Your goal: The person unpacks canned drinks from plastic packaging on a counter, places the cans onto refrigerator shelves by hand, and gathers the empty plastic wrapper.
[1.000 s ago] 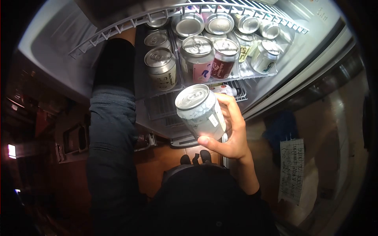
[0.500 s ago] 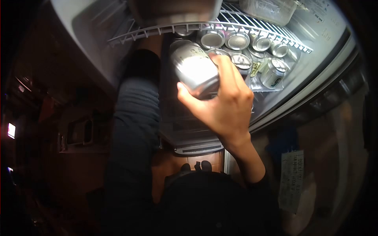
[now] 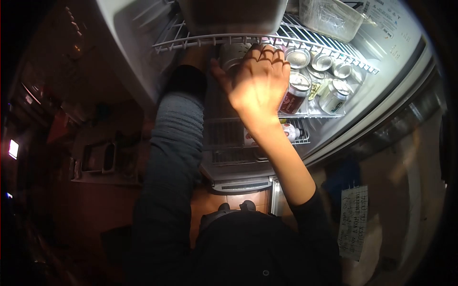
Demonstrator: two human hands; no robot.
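My right hand [image 3: 261,83] reaches into the fridge beneath the upper wire shelf. Its thumb and curled fingers are around a pale can [image 3: 234,51], largely covered by the hand. To the left, my left hand [image 3: 198,55] goes in under the same shelf; only the wrist area shows, and the fingers are hidden. Beside my right hand stands a dark red can [image 3: 293,97]. A white-and-green can [image 3: 335,97] is farther right. Behind them are several cans with silver ends, including one [image 3: 297,58] close to my knuckles.
On the upper wire shelf [image 3: 219,39] stand a large grey container [image 3: 234,16] and a clear plastic box [image 3: 329,19]. A white bottle [image 3: 291,131] lies lower down. The open fridge door is at right, near a handwritten paper sheet [image 3: 353,221].
My right hand has carried the can from in front of the shelf up and inward, under the upper rack. The can has gone from tilted to more upright. The view has shifted slightly.
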